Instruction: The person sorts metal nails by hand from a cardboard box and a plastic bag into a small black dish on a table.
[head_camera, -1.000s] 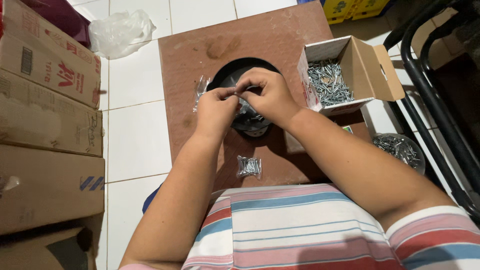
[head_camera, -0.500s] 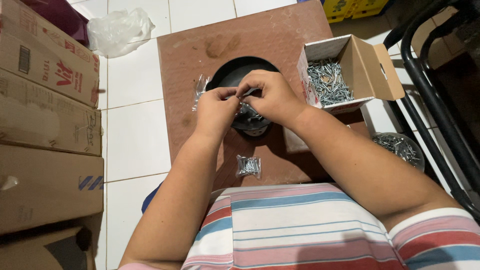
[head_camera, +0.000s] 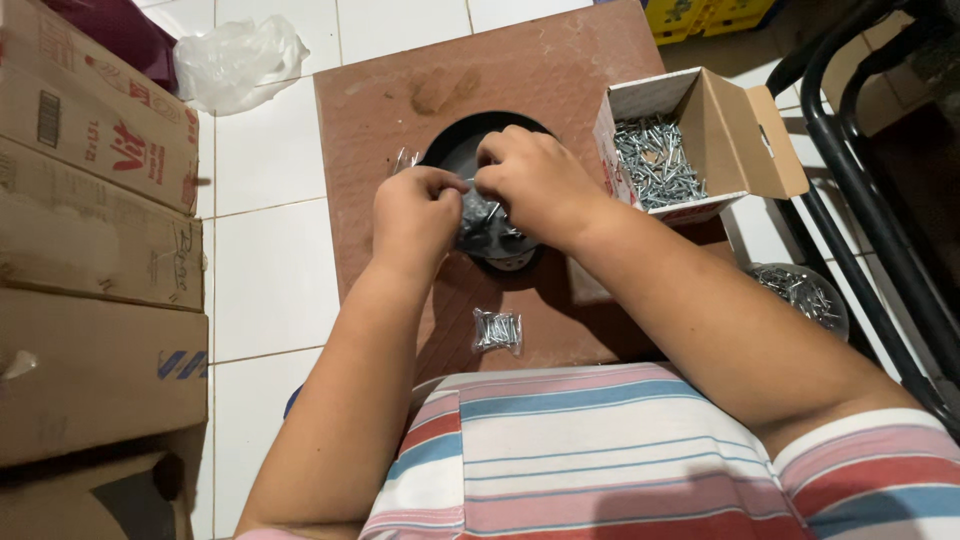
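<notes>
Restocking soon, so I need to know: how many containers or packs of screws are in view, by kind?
Open cardboard box of loose screws: 1
Round clear tub of screws: 1
Small sealed bag of screws on the board: 1
Small bag between both hands: 1
Total: 4

Small clear bag (head_camera: 478, 215) between the hands, mostly hidden, contents perhaps screws.
</notes>
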